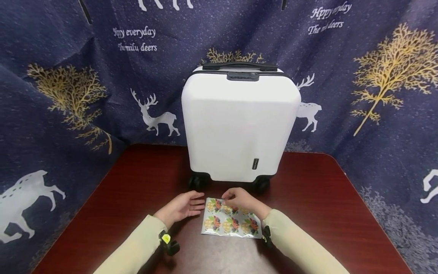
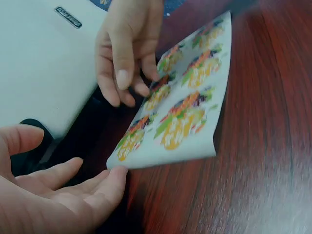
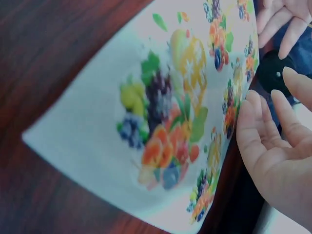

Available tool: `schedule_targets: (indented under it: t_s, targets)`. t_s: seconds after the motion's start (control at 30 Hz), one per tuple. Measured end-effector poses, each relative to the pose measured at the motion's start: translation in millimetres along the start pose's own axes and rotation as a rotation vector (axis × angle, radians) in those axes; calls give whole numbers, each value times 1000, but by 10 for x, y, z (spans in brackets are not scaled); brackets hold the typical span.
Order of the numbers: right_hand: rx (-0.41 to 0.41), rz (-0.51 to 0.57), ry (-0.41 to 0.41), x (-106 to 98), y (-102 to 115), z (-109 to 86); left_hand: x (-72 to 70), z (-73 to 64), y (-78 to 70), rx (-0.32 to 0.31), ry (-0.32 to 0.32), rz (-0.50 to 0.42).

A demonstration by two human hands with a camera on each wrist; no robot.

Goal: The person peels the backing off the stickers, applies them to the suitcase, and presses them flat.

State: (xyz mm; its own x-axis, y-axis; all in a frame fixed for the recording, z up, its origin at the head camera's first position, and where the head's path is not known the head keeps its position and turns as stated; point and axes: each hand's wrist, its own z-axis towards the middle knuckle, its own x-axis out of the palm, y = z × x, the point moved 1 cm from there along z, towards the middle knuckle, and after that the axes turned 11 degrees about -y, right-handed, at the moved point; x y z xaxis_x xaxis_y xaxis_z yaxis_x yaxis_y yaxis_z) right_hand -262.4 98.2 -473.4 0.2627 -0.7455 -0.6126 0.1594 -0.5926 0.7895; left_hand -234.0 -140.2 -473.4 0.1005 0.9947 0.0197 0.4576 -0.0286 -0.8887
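Note:
A glossy white sheet (image 1: 230,225) printed with rows of colourful fruit clusters lies on the table in front of a white suitcase. My left hand (image 1: 183,207) is beside the sheet's left edge, fingers extended; in the left wrist view a fingertip meets the near corner of the sheet (image 2: 185,117). Over the sheet's far edge is my right hand (image 1: 243,199), fingers loosely bent and nothing gripped. In the right wrist view its fingers (image 3: 247,114) lie right along the edge of the sheet (image 3: 92,146), whose corner looks slightly raised.
The white suitcase (image 1: 239,125) stands upright on black wheels behind the sheet, with a black handle (image 1: 239,66) on top. The reddish-brown table (image 1: 315,205) ends at a dark blue cloth (image 1: 154,72) printed with deer and golden trees.

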Motion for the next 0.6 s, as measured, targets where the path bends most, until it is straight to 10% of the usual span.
schedule_targets:
  t_s: [0.3, 0.6]
  targets:
    - [15, 2, 11, 61, 22, -20, 52, 43, 27, -58, -16, -90]
    - [50, 53, -12, 92, 14, -40, 192, 140, 128, -80, -171, -155]
